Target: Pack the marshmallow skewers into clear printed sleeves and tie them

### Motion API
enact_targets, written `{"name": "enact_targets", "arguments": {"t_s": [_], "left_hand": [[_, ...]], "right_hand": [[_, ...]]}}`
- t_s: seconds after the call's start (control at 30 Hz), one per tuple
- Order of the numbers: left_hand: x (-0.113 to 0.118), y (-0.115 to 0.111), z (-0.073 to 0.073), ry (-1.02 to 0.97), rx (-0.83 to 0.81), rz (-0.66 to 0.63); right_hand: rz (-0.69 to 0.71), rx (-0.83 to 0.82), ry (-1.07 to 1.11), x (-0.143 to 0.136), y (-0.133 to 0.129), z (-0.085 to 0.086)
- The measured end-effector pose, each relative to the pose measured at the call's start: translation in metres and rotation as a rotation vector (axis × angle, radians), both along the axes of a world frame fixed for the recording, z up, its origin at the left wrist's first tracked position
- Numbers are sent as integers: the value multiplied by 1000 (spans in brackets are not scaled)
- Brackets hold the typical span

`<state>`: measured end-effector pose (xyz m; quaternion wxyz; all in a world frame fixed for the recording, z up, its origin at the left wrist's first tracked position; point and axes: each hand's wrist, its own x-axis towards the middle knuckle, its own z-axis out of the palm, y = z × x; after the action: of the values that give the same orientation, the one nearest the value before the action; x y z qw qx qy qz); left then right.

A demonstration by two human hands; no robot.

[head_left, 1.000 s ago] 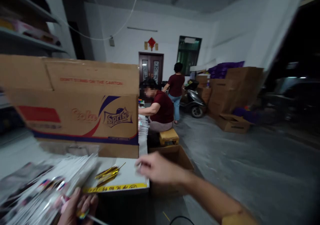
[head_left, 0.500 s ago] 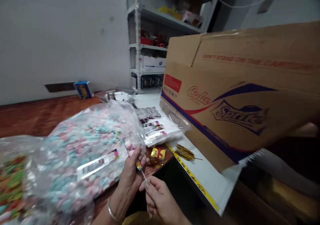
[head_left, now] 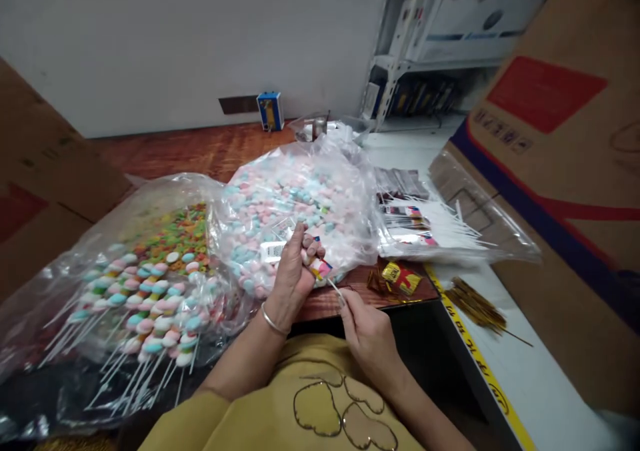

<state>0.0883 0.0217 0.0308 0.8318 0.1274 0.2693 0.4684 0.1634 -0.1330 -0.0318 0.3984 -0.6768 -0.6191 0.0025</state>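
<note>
My left hand [head_left: 295, 271], with a silver bangle at the wrist, is closed round a small candy packet [head_left: 321, 267] with a colourful label. A white stick [head_left: 336, 289] comes out of the packet's lower end, and my right hand [head_left: 367, 327] pinches it. Behind my hands lies a large clear bag of pink and blue candies [head_left: 285, 191]. To the left, several candy skewers [head_left: 155, 304] on white sticks rest on a clear bag with green and orange candies [head_left: 175, 234]. A tray of white sticks [head_left: 450, 227] is at the right.
A yellow and red packet [head_left: 400, 277] lies near the table edge [head_left: 360, 291]. Gold ties [head_left: 473, 304] rest on the white surface at right. Large cartons [head_left: 565, 204] flank both sides. A blue box [head_left: 271, 111] stands by the wall, beside a metal shelf [head_left: 395, 64].
The view has swung left and down, bringing the candy skewers and left carton into sight. Both hands still hold the packet and its stick.
</note>
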Motion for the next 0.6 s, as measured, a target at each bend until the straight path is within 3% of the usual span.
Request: {"name": "enact_targets", "arguments": {"t_s": [0.2, 0.37, 0.6], "left_hand": [[17, -14, -8, -13, 10, -68], [33, -28, -14, 29, 49, -160], [39, -27, -21, 70, 167, -247]], "right_hand": [[-139, 90, -263, -3, 11, -2], [-197, 129, -240, 0, 21, -3], [-271, 197, -203, 18, 27, -12]]}}
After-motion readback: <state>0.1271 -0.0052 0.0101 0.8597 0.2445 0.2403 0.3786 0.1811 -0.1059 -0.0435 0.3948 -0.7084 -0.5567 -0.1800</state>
